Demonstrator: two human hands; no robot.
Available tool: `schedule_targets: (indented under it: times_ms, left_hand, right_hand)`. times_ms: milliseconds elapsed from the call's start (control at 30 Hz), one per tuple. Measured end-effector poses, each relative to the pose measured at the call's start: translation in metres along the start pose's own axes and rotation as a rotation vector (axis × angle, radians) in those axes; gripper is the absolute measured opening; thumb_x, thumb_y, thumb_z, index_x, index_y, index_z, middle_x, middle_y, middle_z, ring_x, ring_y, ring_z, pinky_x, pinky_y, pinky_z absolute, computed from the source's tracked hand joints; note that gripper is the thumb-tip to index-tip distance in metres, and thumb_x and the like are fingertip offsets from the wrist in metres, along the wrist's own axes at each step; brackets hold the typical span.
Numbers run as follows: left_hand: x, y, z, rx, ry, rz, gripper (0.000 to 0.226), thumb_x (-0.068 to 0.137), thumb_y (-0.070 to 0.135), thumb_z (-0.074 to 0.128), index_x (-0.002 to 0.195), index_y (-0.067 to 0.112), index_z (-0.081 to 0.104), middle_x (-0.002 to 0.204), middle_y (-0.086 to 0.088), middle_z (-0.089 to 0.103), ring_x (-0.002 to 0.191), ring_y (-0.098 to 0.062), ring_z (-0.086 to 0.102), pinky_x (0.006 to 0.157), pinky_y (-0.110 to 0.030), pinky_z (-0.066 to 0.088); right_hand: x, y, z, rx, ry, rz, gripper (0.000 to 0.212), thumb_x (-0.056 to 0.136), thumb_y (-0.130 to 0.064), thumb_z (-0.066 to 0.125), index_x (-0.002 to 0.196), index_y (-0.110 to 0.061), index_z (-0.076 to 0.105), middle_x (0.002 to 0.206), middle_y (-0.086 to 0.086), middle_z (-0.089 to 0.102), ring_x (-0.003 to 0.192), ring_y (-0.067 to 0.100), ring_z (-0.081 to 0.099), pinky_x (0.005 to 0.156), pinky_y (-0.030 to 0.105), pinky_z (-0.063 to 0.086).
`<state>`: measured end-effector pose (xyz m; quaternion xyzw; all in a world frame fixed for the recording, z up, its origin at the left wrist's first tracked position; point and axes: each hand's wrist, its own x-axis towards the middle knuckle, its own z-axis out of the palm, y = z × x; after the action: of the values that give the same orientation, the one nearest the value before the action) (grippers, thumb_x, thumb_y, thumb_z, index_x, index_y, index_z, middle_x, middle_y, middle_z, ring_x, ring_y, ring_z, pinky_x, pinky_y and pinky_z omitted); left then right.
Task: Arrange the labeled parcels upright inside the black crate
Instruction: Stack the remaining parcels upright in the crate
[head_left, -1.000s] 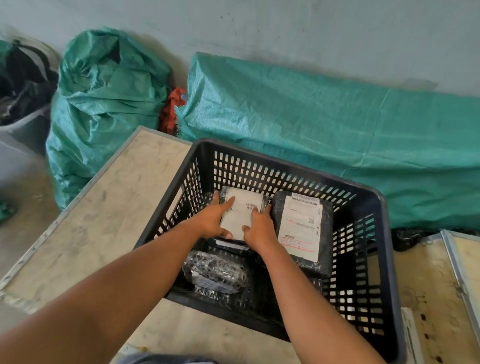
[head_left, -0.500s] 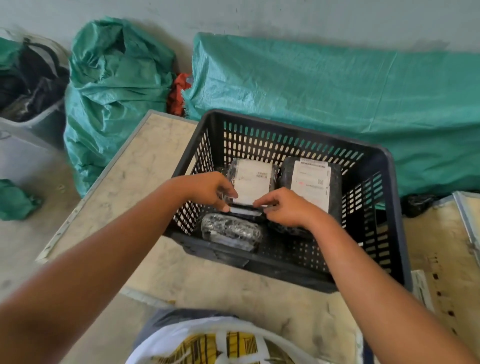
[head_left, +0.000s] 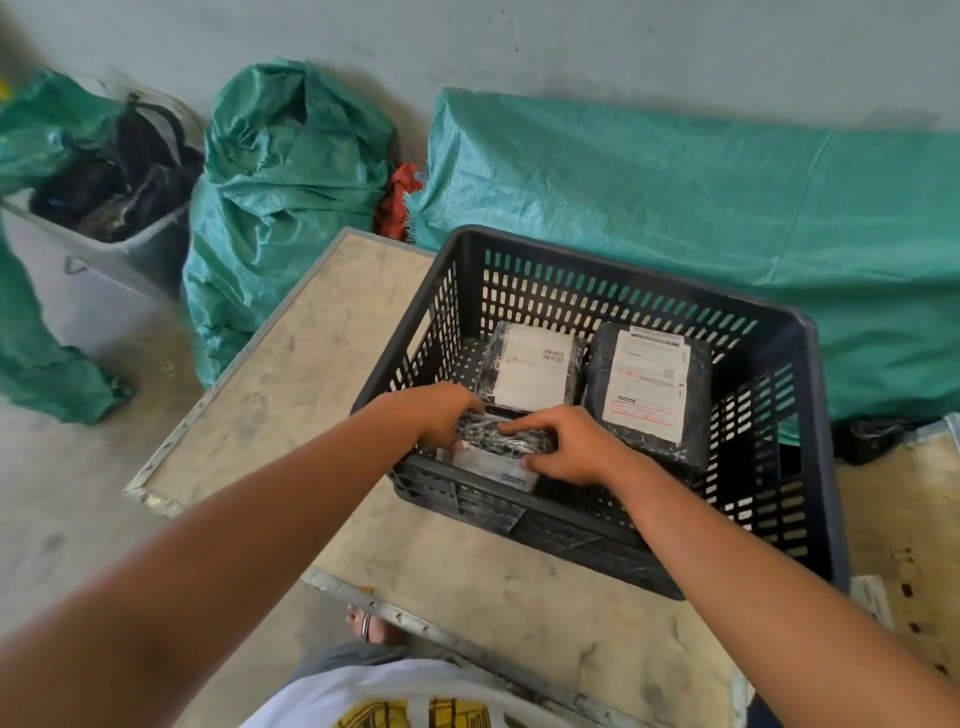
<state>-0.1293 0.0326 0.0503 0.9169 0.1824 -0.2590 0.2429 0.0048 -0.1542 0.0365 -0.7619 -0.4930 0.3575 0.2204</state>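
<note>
The black crate (head_left: 810, 374) stands on a worn beige table. Inside it, two dark wrapped parcels lean upright against the far wall: a left parcel (head_left: 530, 364) with a plain white label and a right parcel (head_left: 649, 384) with a printed label. In the near left corner, a third dark plastic-wrapped parcel (head_left: 498, 441) with a white label showing below it is held from both sides. My left hand (head_left: 441, 410) grips its left end and my right hand (head_left: 566, 447) covers its right end and top.
The beige table (head_left: 311, 364) has metal edging. Green woven sacks (head_left: 291, 182) and a long green-covered bundle (head_left: 675, 208) lie behind the crate. A grey bin (head_left: 93, 249) of dark items stands at the left. A second tabletop (head_left: 904, 519) adjoins on the right.
Both hands left the upright white-labelled parcel at the back and came down onto the parcel lying in the near left corner. The camera view tilted downward and back.
</note>
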Motion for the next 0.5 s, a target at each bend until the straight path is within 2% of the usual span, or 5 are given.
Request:
schedule_targets:
  times_ms: [100,233,367,433,500]
  left_hand:
    - [-0.002,-0.003,-0.001,-0.113,0.075,0.019,0.061,0.090,0.009,0.072,0.146,0.022,0.051,0.138,-0.008,0.059,0.120,-0.025,0.059,0.094,-0.033,0.045]
    - [-0.009,-0.004,-0.005,-0.213,0.304,0.157,0.061,0.094,0.015,0.068,0.148,0.033,0.049,0.145,-0.006,0.054,0.129,-0.023,0.052,0.106,-0.034,0.040]
    - [-0.016,-0.002,-0.007,-0.262,0.489,0.322,0.066,0.097,0.023,0.066,0.155,0.034,0.036,0.153,-0.007,0.043,0.136,-0.024,0.044,0.114,-0.038,0.038]
    - [-0.021,0.002,-0.008,-0.296,0.502,0.372,0.081,0.096,0.028,0.067,0.160,0.041,0.018,0.157,-0.004,0.038,0.139,-0.020,0.040,0.115,-0.038,0.035]
    - [-0.025,0.008,-0.010,-0.338,0.497,0.404,0.097,0.095,0.036,0.067,0.158,0.048,-0.006,0.159,0.005,0.034,0.141,-0.012,0.035,0.116,-0.032,0.030]
  right_hand:
    - [-0.003,-0.004,-0.008,0.048,0.118,-0.009,0.050,0.074,-0.021,0.077,0.113,-0.051,0.074,0.098,-0.015,0.076,0.076,0.013,0.070,0.067,0.034,0.058]
    - [-0.013,-0.006,-0.025,0.138,0.322,-0.038,0.043,0.071,-0.027,0.075,0.100,-0.059,0.073,0.096,-0.040,0.069,0.099,-0.015,0.064,0.074,0.001,0.046]
    - [-0.026,-0.012,-0.049,0.218,0.431,-0.046,0.044,0.082,-0.012,0.079,0.100,-0.053,0.077,0.102,-0.029,0.074,0.100,-0.013,0.065,0.077,0.000,0.045]
    - [-0.031,-0.018,-0.063,0.260,0.465,-0.061,0.045,0.085,-0.010,0.078,0.100,-0.053,0.078,0.099,-0.024,0.077,0.094,-0.007,0.069,0.075,0.005,0.049]
    - [-0.035,-0.025,-0.078,0.289,0.499,-0.103,0.044,0.086,-0.009,0.077,0.102,-0.050,0.079,0.080,-0.021,0.075,0.068,-0.002,0.064,0.068,0.006,0.046]
